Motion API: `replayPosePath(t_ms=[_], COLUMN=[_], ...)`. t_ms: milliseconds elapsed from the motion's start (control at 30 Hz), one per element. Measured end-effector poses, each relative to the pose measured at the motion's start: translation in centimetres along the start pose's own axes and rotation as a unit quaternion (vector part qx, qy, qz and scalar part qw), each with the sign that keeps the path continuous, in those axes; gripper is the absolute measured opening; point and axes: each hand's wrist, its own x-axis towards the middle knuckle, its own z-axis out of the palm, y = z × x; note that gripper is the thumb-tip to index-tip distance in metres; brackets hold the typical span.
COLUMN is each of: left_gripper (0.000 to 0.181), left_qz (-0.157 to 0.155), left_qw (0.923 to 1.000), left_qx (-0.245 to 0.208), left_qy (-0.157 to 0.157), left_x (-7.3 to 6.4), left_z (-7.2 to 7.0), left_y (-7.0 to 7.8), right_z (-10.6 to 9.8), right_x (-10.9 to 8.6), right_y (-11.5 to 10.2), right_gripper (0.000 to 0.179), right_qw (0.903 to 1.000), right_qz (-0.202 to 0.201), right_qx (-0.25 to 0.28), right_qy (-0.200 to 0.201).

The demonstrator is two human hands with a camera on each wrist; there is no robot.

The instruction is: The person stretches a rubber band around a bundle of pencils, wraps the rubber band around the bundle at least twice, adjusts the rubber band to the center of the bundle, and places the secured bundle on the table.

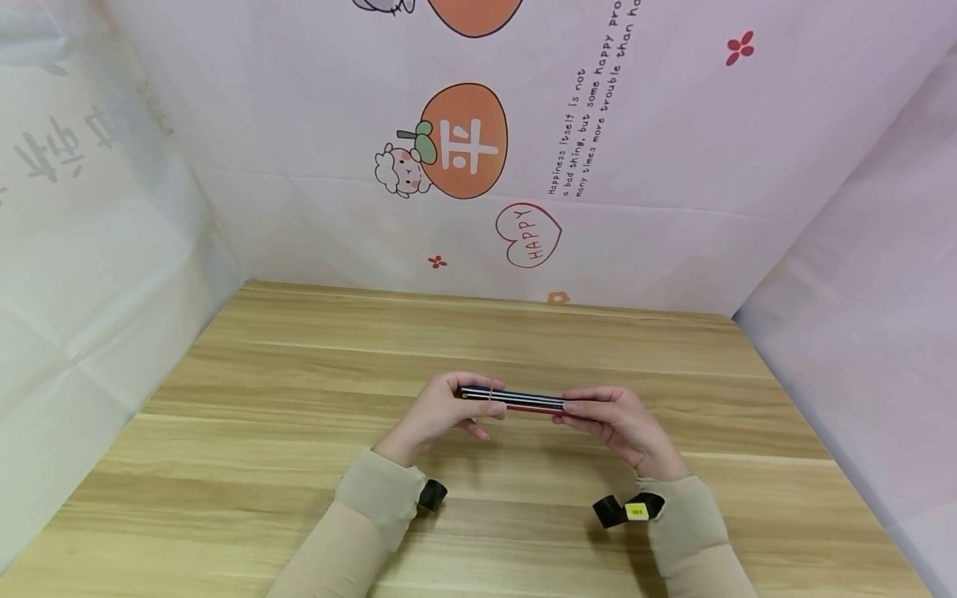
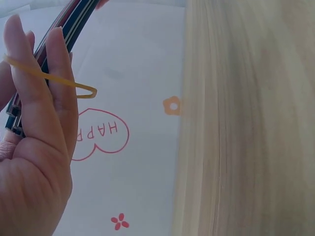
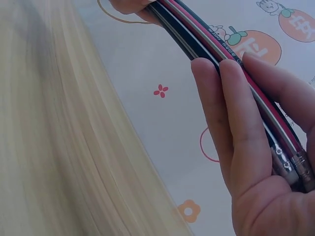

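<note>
A bundle of striped pencils (image 1: 532, 401), dark with white and red stripes, is held level above the table between both hands. My left hand (image 1: 434, 414) grips its left end between thumb and fingers. A yellow rubber band (image 2: 61, 80) crosses the fingers of that hand, and a slack loop of it sticks out past them in the left wrist view. My right hand (image 1: 630, 425) pinches the right end, fingertips along the pencils. Silvery metal ends (image 3: 284, 163) of the pencils show close to the right palm in the right wrist view.
Below the hands lies a wood-grain table (image 1: 299, 482). White printed cloth (image 1: 329, 232) hangs behind it and along both sides. A black wrist camera (image 1: 432, 495) is on the left sleeve, another black camera (image 1: 609, 512) on the right.
</note>
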Motion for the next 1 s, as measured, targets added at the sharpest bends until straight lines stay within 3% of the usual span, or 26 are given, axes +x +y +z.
replayPosePath(t_ms=[233,667,1000], left_gripper=[0.040,0.043,0.053], left_qz=[0.010,0.017,0.019], left_qw=[0.9997,0.9997,0.9997], left_qx=[0.021,0.017,0.014], left_qy=[-0.006,-0.011,-0.007], left_x=[0.02,0.00,-0.12], left_z=[0.44,0.61,0.15], left_y=[0.03,0.00,0.33], right_z=[0.27,0.41,-0.05], right_x=[0.11,0.17,-0.17], right_y=[0.04,0.14,-0.22], right_gripper=[0.025,0.026,0.027], right_qw=[1.0000,1.0000,0.9989], right_qz=[-0.002,0.002,0.007], right_qx=[-0.004,-0.001,0.041], right_qy=[0.005,0.006,0.019])
